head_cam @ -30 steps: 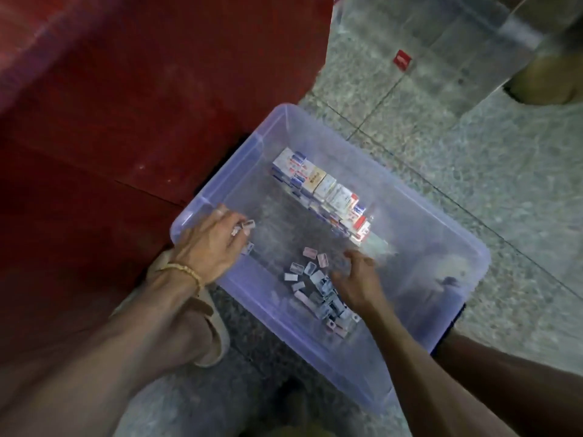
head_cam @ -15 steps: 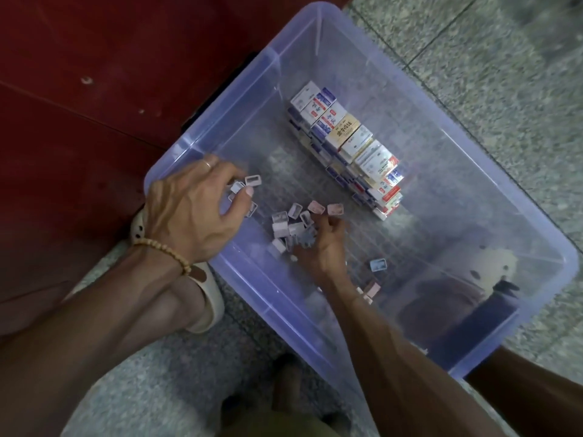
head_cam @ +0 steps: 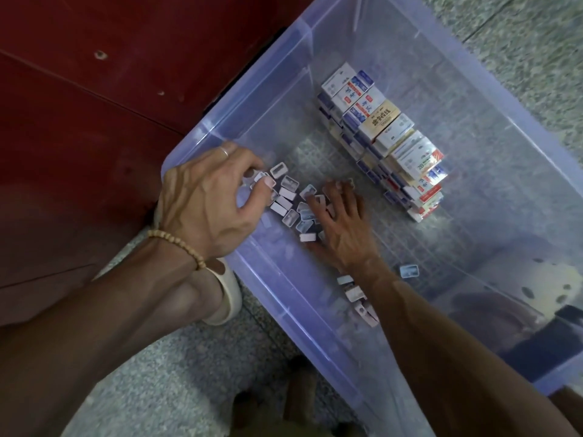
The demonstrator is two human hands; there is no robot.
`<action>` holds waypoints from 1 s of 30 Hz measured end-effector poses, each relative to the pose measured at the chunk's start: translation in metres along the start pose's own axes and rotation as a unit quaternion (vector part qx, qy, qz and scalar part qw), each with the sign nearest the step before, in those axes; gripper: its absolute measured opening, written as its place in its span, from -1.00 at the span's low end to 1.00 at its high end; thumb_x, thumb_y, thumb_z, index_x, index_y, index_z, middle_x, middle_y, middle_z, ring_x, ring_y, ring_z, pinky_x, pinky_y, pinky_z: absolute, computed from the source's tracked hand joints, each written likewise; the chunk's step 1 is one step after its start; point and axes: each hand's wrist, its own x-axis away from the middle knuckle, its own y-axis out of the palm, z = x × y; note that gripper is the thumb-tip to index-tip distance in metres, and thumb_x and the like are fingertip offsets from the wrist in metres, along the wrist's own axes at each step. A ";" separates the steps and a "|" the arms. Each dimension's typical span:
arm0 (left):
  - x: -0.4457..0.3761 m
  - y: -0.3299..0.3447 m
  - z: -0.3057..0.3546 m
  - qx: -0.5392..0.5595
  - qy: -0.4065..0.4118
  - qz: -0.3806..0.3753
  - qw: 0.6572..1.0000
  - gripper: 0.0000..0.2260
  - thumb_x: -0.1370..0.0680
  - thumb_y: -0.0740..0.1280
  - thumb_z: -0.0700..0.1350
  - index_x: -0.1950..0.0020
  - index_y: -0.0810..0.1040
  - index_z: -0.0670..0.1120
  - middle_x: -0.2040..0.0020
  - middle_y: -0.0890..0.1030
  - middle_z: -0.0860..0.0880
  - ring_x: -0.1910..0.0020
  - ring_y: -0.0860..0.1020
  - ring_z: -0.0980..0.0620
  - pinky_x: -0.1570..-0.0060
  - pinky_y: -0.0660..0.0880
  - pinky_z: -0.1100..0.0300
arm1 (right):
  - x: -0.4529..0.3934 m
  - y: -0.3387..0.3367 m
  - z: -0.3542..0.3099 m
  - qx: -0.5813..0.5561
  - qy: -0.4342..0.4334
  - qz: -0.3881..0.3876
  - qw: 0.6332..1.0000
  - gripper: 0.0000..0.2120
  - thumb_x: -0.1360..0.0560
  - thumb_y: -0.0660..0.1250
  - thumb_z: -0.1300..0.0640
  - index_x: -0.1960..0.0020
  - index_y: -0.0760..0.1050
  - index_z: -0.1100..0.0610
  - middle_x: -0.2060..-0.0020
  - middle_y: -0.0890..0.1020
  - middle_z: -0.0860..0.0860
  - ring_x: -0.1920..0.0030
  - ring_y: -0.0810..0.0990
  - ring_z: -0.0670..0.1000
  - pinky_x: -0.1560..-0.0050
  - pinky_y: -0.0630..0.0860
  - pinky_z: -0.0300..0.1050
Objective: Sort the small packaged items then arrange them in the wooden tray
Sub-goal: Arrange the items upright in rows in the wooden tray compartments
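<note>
The person is sorting: the left hand (head_cam: 205,206) is pinching small packets (head_cam: 285,197) near the bin (head_cam: 284,298)'s corner, the right hand (head_cam: 342,225) is lying spread on the pile. Boxes (head_cam: 388,137) are sitting stacked mid-bin. Next probably calls for grouping; no wooden tray is showing.

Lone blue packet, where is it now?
Head view: the lone blue packet lies on the bin floor, just right of the right forearm.

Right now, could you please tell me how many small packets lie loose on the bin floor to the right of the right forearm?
1: a light-blue packet alone on the bin floor beside the right forearm. Others may be hidden under the arm.
</note>
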 end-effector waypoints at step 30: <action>0.000 0.002 0.000 0.010 0.001 0.020 1.000 -0.81 -0.53 0.25 0.06 0.04 0.58 -0.02 0.16 0.59 0.08 0.19 0.58 0.03 0.20 0.50 0.06 | -0.041 -0.010 -0.014 -0.073 -0.005 0.012 0.997 -0.63 -0.36 0.57 0.07 -0.10 0.60 0.18 -0.04 0.52 0.30 -0.04 0.52 0.37 0.37 0.60 0.07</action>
